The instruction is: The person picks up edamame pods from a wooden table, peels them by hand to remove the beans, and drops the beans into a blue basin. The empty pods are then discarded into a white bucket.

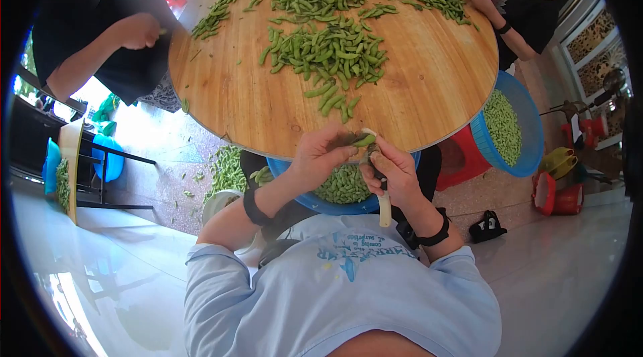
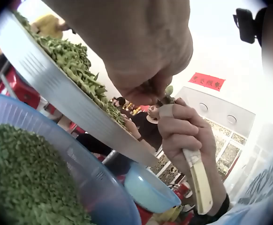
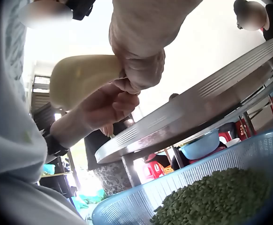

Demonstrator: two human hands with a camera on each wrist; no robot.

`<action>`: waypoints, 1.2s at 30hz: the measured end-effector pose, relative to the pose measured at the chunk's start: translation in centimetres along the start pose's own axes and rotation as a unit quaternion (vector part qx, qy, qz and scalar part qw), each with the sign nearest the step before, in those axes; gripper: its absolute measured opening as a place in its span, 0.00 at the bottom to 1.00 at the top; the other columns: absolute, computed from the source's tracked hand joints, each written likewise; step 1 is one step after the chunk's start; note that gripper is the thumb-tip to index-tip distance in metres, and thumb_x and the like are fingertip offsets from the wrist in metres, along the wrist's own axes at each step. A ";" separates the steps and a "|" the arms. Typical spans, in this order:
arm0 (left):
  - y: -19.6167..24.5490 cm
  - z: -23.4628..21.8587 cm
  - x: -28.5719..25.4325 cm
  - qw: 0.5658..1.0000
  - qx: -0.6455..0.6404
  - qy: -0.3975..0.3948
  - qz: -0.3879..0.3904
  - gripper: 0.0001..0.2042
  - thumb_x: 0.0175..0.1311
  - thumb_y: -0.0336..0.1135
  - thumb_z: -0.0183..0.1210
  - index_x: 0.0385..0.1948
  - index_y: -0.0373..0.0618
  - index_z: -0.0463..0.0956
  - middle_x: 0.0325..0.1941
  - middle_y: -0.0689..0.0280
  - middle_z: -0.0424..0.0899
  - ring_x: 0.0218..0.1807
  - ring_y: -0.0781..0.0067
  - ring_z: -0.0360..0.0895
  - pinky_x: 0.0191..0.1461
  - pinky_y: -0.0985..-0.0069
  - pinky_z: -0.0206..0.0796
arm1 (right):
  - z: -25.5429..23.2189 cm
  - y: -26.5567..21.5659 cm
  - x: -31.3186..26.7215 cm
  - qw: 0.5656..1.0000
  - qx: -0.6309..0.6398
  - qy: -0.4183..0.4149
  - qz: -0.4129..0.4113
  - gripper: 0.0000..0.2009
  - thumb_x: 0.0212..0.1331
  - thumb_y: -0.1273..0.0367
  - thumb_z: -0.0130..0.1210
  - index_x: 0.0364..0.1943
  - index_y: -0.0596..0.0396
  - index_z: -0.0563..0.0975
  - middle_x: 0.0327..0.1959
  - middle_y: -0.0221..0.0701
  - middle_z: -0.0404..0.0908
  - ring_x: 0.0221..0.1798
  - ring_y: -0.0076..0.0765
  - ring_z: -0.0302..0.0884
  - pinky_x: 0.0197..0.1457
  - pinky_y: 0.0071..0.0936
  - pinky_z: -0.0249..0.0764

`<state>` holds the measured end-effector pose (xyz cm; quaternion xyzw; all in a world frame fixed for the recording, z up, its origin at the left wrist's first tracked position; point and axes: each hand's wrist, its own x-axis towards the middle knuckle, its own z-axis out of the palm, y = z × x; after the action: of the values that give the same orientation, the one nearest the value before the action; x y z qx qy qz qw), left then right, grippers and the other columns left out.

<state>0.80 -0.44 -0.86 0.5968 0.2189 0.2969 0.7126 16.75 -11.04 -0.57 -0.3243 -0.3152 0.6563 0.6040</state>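
Observation:
Just past the near table edge, my left hand (image 1: 320, 156) pinches a green bean pod (image 1: 366, 140) between thumb and fingers. Close beside it my right hand (image 1: 395, 175) grips a small knife by its cream handle (image 1: 384, 209), which sticks out below the fist. In the left wrist view the knife handle (image 2: 200, 183) shows well, and a tan band (image 2: 166, 111) wraps one right finger. Both hands meet at the pod, and the fingers hide most of the blade. Beneath them a blue basket (image 3: 127, 208) holds shelled green beans (image 3: 211, 197).
Heaped pods (image 1: 328, 52) lie on the round wooden table (image 1: 429, 89). Another blue basket (image 1: 529, 122) of beans stands to the right by a red stool (image 1: 462, 156). Pods (image 1: 226, 168) are scattered on the floor at left. Other people sit around the table.

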 end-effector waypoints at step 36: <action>0.6 2.2 -2.1 0.935 0.322 0.028 0.146 0.08 0.62 0.26 0.54 0.42 0.36 0.74 0.25 0.60 0.77 0.22 0.72 0.76 0.26 0.76 0.67 | 0.4 0.6 1.0 0.829 -0.476 0.160 -0.246 0.17 0.54 0.77 0.57 0.49 0.64 0.71 0.27 0.30 0.71 0.28 0.29 0.71 0.33 0.25 0.70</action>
<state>0.62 -3.41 0.10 0.8112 0.2326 0.3278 0.4247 15.99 -10.09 -0.88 -0.5839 -0.5568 0.1938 0.5581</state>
